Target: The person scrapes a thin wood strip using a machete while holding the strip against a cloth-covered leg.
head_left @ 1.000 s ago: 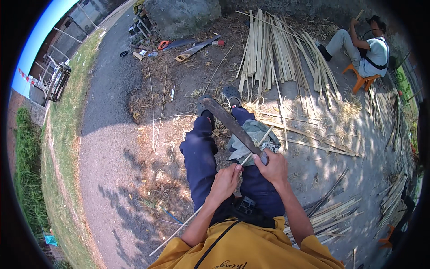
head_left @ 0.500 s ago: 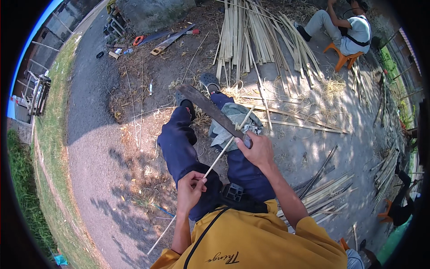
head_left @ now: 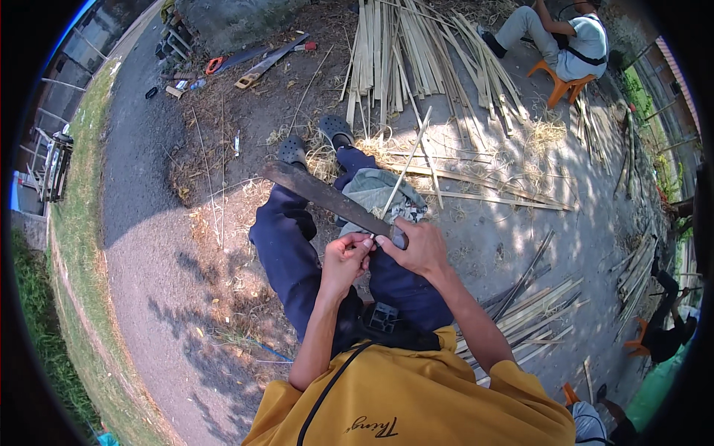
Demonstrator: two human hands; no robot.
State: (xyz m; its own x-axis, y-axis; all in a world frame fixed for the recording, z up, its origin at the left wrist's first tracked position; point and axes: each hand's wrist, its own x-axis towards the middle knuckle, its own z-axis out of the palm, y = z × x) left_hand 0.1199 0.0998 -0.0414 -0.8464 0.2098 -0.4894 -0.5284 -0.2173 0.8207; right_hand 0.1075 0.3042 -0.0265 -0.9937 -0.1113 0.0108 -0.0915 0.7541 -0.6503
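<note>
My right hand [head_left: 418,248] grips the handle of a machete [head_left: 323,195], whose long dark blade points forward and left across my knees. A thin pale bamboo stick [head_left: 408,161] passes under the blade beside the handle and slants away forward and right. Close to the right thumb, my left hand [head_left: 345,262] is closed in a pinch on the near end of the stick. Beneath the blade, a grey-green cloth [head_left: 383,195] lies over my right leg, and the stick crosses it.
Long bamboo strips [head_left: 405,59] are piled ahead, with more strips [head_left: 532,316] at my right. Handsaws [head_left: 271,61] lie far left. A person sits on an orange stool [head_left: 561,84] at the far right; another person [head_left: 669,334] sits at the right edge. Shavings [head_left: 545,136] litter the ground.
My left hand has moved forward and right, up to the right hand. The stick has slid forward under the blade, so its long part now lies ahead. The machete has dropped slightly nearer.
</note>
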